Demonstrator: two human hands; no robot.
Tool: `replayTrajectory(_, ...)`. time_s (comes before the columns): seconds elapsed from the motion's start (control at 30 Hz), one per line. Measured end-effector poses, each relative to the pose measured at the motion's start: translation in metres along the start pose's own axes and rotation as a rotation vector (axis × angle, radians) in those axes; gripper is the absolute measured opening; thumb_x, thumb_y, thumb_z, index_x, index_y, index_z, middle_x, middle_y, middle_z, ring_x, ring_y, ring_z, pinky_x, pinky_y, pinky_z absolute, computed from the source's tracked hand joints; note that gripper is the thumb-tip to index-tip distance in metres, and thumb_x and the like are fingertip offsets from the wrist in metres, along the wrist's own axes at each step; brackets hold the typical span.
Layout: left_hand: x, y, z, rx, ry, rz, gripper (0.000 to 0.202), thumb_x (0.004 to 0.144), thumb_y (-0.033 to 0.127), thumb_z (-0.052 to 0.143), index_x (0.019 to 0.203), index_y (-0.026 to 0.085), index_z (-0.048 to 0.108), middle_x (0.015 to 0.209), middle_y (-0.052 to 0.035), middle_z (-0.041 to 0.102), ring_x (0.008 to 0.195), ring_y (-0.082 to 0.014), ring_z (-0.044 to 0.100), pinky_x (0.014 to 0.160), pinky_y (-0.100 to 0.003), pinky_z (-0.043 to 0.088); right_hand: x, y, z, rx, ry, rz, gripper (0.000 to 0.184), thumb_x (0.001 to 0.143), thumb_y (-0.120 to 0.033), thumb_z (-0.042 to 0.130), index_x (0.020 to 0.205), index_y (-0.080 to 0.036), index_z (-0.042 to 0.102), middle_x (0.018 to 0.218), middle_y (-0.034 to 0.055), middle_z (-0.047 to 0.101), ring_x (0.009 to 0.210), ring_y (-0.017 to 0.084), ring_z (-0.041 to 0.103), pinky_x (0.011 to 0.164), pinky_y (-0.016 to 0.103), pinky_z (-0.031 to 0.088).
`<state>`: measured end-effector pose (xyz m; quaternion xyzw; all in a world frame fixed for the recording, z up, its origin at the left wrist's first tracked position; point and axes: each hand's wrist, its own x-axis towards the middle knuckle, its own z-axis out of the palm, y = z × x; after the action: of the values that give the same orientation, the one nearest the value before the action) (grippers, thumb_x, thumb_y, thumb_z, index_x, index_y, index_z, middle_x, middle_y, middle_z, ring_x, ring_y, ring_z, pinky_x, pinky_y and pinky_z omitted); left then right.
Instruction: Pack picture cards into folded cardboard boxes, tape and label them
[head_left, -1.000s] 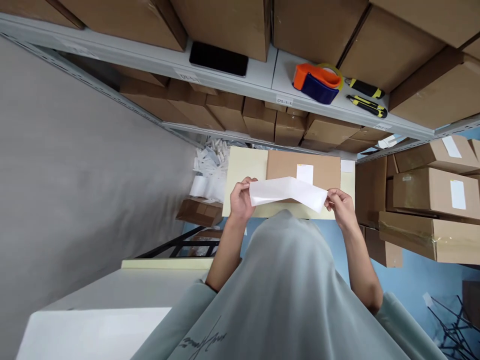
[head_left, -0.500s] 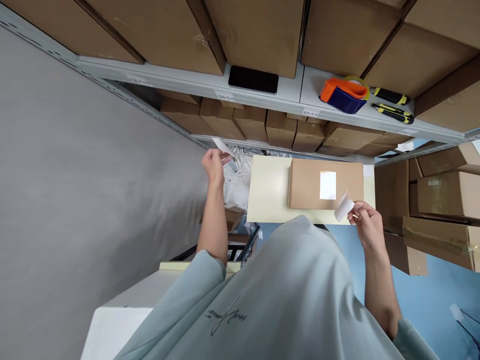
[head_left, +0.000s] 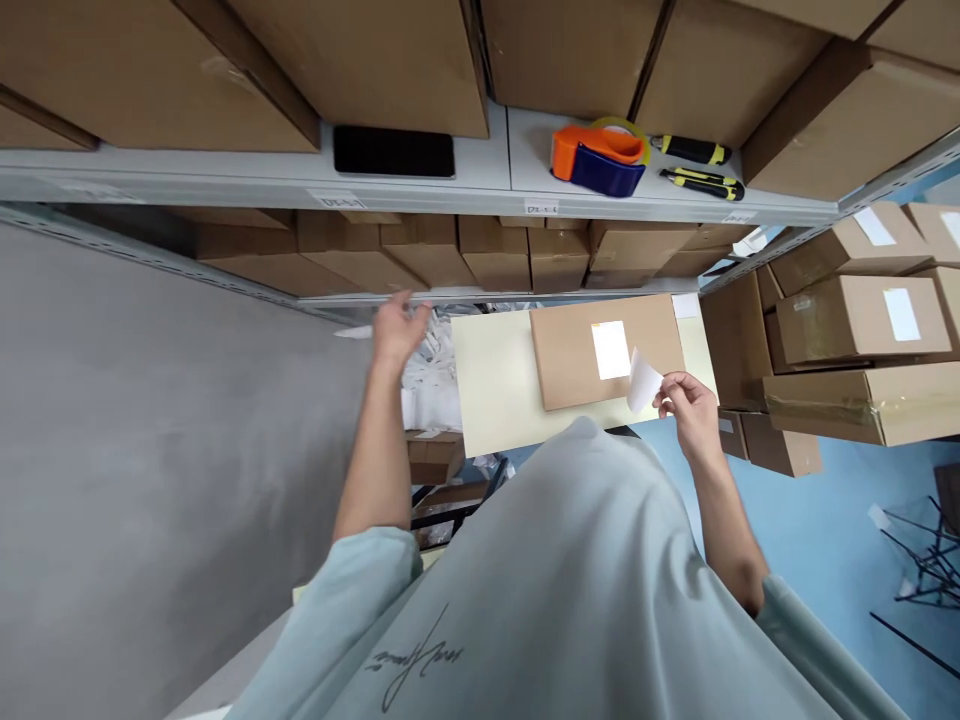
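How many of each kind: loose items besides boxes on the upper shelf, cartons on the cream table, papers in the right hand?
Phone: 1
Tape dispenser: 1
Black-and-yellow tools: 2
Carton on the cream table: 1
White paper in the right hand: 1
Total: 6

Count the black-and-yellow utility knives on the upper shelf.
2: the rear utility knife and the front utility knife, both right of the tape dispenser on the upper shelf.

Curled piece of white paper [head_left: 643, 383]: pinched at one edge by right hand [head_left: 691, 413], overlapping box's near edge in view. White strip [head_left: 352, 332]: at outer side of left hand [head_left: 396, 330], blurred; grip unclear. Brown cardboard box [head_left: 566, 355]: closed, flat on desk [head_left: 495, 385], white label [head_left: 611, 350] on top.
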<state>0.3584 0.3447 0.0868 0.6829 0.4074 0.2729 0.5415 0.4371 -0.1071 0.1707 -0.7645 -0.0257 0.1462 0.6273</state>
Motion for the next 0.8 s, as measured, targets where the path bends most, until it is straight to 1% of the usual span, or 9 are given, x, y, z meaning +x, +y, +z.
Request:
replayTrajectory(0.03, -0.021, 0.005, 0.018, -0.008, -0.059, 0.000, 0.022, 0.082, 0.022, 0.088, 0.099, 0.015, 0.077, 0.105, -0.0104, 0.079, 0.108, -0.0277, 0.072, 0.106, -0.044, 0.058, 0.004, 0.000, -0.001, -0.034, 0.014, -0.029, 0.017, 0.084, -0.039, 0.071, 0.080, -0.023, 0.067, 0.068, -0.0009, 0.062, 0.062, 0.016, 0.062, 0.052, 0.028, 0.050)
replayTrajectory(0.1, -0.073, 0.019, 0.056, -0.122, -0.305, 0.009, 0.023, 0.084, 0.031, 0.087, 0.099, 0.017, 0.078, 0.105, -0.0101, 0.081, 0.102, -0.0245, 0.075, 0.102, -0.040, 0.059, 0.011, -0.003, -0.002, -0.126, 0.052, -0.139, 0.015, 0.087, -0.038, 0.068, 0.084, -0.024, 0.067, 0.073, 0.0002, 0.064, 0.066, 0.017, 0.063, 0.055, 0.029, 0.052)
replayTrajectory(0.2, -0.155, 0.048, 0.106, -0.357, -0.615, -0.067, 0.040, 0.087, 0.053, 0.085, 0.104, 0.017, 0.077, 0.107, -0.0133, 0.083, 0.100, -0.0248, 0.079, 0.098, -0.041, 0.063, 0.022, -0.007, -0.005, -0.316, 0.082, -0.415, 0.012, 0.094, -0.035, 0.066, 0.088, -0.025, 0.065, 0.090, 0.0036, 0.068, 0.074, 0.017, 0.064, 0.060, 0.030, 0.055)
replayTrajectory(0.27, -0.196, 0.065, 0.130, -0.460, -0.681, -0.131, 0.049, 0.089, 0.062, 0.082, 0.110, 0.018, 0.075, 0.113, -0.0148, 0.083, 0.104, -0.0252, 0.080, 0.100, -0.042, 0.064, 0.028, -0.007, -0.007, -0.459, 0.005, -0.581, 0.007, 0.096, -0.032, 0.066, 0.091, -0.026, 0.066, 0.096, 0.0049, 0.070, 0.077, 0.018, 0.066, 0.064, 0.031, 0.055)
replayTrajectory(0.33, -0.221, 0.075, 0.149, -0.530, -0.682, -0.198, 0.054, 0.088, 0.068, 0.082, 0.111, 0.019, 0.073, 0.114, -0.0140, 0.082, 0.103, -0.0245, 0.081, 0.100, -0.042, 0.065, 0.034, -0.002, -0.010, -0.590, -0.126, -0.690, 0.004, 0.097, -0.030, 0.067, 0.094, -0.027, 0.068, 0.097, 0.0058, 0.073, 0.080, 0.019, 0.068, 0.069, 0.032, 0.056)
replayTrajectory(0.43, -0.235, 0.078, 0.170, -0.573, -0.603, -0.260, 0.058, 0.081, 0.072, 0.085, 0.104, 0.021, 0.069, 0.107, -0.0094, 0.082, 0.097, -0.0229, 0.081, 0.092, -0.039, 0.067, 0.043, 0.011, -0.018, -0.729, -0.288, -0.778, 0.008, 0.101, -0.028, 0.066, 0.094, -0.028, 0.070, 0.097, 0.0066, 0.076, 0.082, 0.020, 0.071, 0.072, 0.033, 0.055)
replayTrajectory(0.53, -0.240, 0.074, 0.188, -0.557, -0.521, -0.288, 0.056, 0.077, 0.069, 0.089, 0.096, 0.022, 0.065, 0.097, -0.0056, 0.082, 0.091, -0.0220, 0.080, 0.084, -0.037, 0.067, 0.050, 0.026, -0.026, -0.772, -0.369, -0.801, 0.014, 0.103, -0.027, 0.062, 0.092, -0.028, 0.072, 0.095, 0.0061, 0.077, 0.077, 0.019, 0.070, 0.070, 0.033, 0.052)
replayTrajectory(0.67, -0.245, 0.070, 0.206, -0.476, -0.457, -0.282, 0.050, 0.082, 0.066, 0.085, 0.092, 0.023, 0.062, 0.089, -0.0023, 0.079, 0.084, -0.0206, 0.078, 0.078, -0.036, 0.066, 0.058, 0.042, -0.036, -0.726, -0.446, -0.731, 0.018, 0.105, -0.026, 0.061, 0.093, -0.027, 0.075, 0.096, 0.0056, 0.077, 0.076, 0.018, 0.069, 0.066, 0.031, 0.049)
replayTrajectory(0.8, -0.246, 0.068, 0.213, -0.392, -0.373, -0.212, 0.044, 0.083, 0.061, 0.084, 0.090, 0.024, 0.062, 0.084, 0.0007, 0.075, 0.085, -0.0182, 0.075, 0.083, -0.034, 0.063, 0.072, 0.043, -0.049, -0.563, -0.563, -0.621, 0.020, 0.107, -0.028, 0.060, 0.102, -0.029, 0.079, 0.102, 0.0044, 0.078, 0.075, 0.016, 0.068, 0.064, 0.030, 0.049)
